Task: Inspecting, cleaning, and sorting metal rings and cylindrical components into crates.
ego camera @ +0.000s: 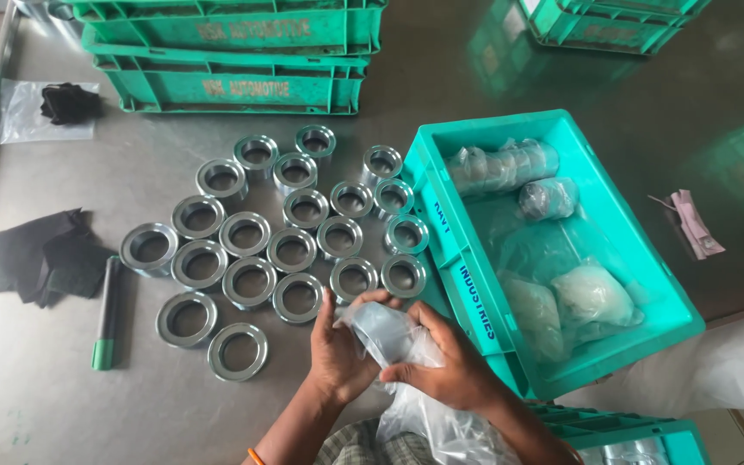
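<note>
Head view, looking down on a steel desk [62,405]. Both hands meet at the lower centre around a metal ring [382,331] wrapped in a clear plastic bag [406,387]. The left hand [340,353] is closed around the ring's left side; the right hand [441,366] is closed on the bag, fingers pinching the film over the ring.

Just above the hands, about twenty bare metal rings [251,250] lie flat in loose rows on the desk. To the right, an open green crate [492,284] holds more bagged parts. Stacked green crates [226,60] stand at the far edge. A green-tipped marker [107,314] and black cloth [40,254] lie at the left.

To work the film well, a firm hold on the ring's rim seems wise, while the other hand keeps the plastic taut, since smooth metal may slip inside it.
</note>
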